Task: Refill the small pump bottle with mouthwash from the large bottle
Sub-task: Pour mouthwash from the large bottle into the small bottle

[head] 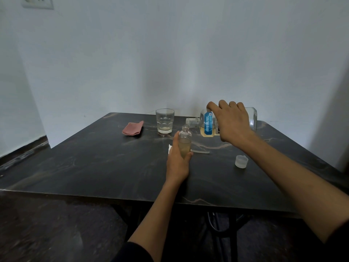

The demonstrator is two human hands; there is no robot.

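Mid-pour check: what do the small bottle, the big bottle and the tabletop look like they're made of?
Small bottle: clear, glossy, plastic or glass; liquid shows through.
Large bottle: clear, likely plastic, with a blue printed label.
Table: dark marble-look slab with pale veins and a dull sheen; stone or laminate, cannot tell.

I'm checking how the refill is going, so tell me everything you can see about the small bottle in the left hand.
The small bottle is clear, plastic-looking, with rounded shoulders and a narrow threaded neck, its pump off and mouth open. It stands upright near the middle of the dark table, about half full of pale yellowish liquid. The left hand grips its lower body. The large bottle, tipped sideways, has its mouth just above the opening.
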